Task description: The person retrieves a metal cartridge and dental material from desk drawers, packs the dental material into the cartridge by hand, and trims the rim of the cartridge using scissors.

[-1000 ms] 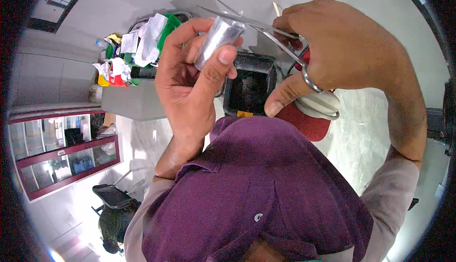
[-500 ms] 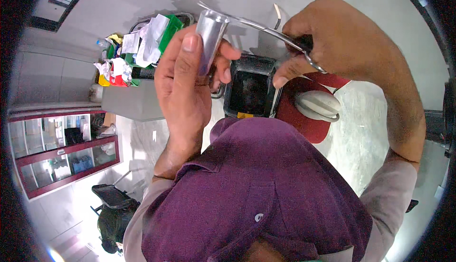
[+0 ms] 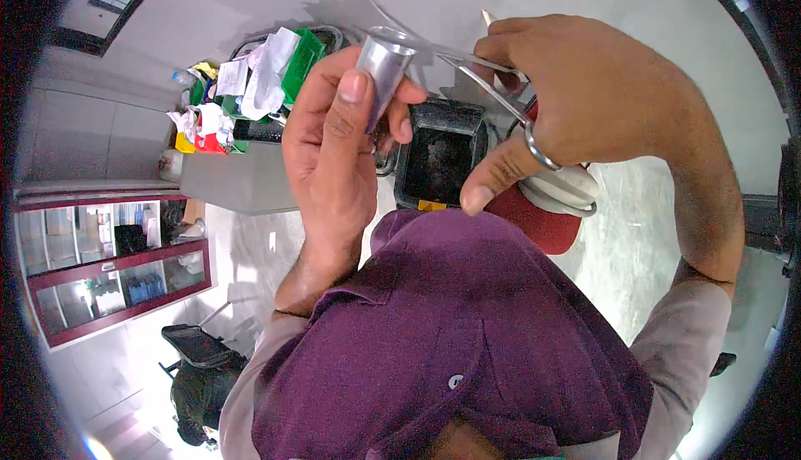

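Note:
Upright but tilted, a short silvery metal tube [image 3: 386, 64] is gripped between the thumb and fingers of my left hand [image 3: 334, 135], its round mouth facing up. My right hand [image 3: 584, 93] holds slim ring-handled metal scissors [image 3: 488, 89], with the thumb through one ring; the other ring is mostly hidden by the fingers. The handles are spread. One thin blade points up past the tube's rim, and the other lies across the tube's mouth. Whether that blade reaches inside the tube I cannot tell.
Below my hands stands a black open-topped bin [image 3: 442, 155]. Right of it are a red seat-like thing [image 3: 542, 218] and a pale rounded object [image 3: 563, 189]. Papers and green bins [image 3: 304, 64] crowd a grey surface at left. A glass-fronted cabinet [image 3: 117, 260] and black chair [image 3: 196, 347] lie farther left.
The scissors' handles have spread apart, and my right thumb has moved down and left. My left hand and the tube have shifted slightly right and down.

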`<action>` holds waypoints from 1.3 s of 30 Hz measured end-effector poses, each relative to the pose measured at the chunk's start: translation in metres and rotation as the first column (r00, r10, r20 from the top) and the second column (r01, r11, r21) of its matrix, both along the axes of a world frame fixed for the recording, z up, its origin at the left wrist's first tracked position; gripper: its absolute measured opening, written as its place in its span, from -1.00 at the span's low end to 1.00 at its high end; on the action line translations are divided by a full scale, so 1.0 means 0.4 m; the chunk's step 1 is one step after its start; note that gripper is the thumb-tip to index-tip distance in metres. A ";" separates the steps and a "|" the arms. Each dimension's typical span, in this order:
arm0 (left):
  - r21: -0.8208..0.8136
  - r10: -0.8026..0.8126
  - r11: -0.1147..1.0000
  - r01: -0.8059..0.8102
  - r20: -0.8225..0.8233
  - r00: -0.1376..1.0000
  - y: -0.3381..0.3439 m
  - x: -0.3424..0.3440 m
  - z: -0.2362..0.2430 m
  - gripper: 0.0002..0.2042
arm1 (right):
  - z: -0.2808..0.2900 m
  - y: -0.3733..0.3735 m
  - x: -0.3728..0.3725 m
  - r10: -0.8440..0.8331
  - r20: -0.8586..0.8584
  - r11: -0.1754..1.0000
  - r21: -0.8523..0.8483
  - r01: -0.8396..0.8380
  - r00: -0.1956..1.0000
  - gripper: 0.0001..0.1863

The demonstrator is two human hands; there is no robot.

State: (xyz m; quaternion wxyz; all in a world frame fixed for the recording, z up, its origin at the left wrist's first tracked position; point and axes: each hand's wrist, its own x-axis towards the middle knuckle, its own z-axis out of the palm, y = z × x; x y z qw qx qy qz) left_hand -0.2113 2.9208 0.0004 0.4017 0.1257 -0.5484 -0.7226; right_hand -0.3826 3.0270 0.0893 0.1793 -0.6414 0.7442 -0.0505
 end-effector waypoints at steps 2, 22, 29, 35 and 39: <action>-0.077 0.017 0.997 -0.013 0.058 0.998 0.003 0.002 0.003 -0.69 | 0.004 -0.001 0.001 0.008 -0.005 1.000 -0.005 -0.008 1.000 -0.07; 0.216 -0.264 0.933 0.287 -0.132 0.956 -0.009 -0.015 -0.020 -0.51 | 0.020 0.019 -0.015 -0.063 -0.025 0.997 0.046 0.064 0.998 -0.12; 0.010 -0.180 0.984 0.180 -0.024 0.983 0.004 -0.020 -0.013 -0.53 | 0.021 0.010 -0.019 0.039 -0.064 0.998 0.049 -0.036 0.997 -0.01; -0.059 -0.160 0.986 0.158 -0.032 0.987 -0.002 -0.015 -0.017 -0.58 | 0.025 0.013 0.001 0.140 -0.190 0.978 -0.125 -0.165 0.972 -0.01; -0.108 -0.176 0.979 0.171 -0.032 0.984 -0.012 -0.009 -0.024 -0.58 | 0.027 -0.001 0.005 0.126 -0.193 0.974 -0.162 -0.158 0.973 -0.08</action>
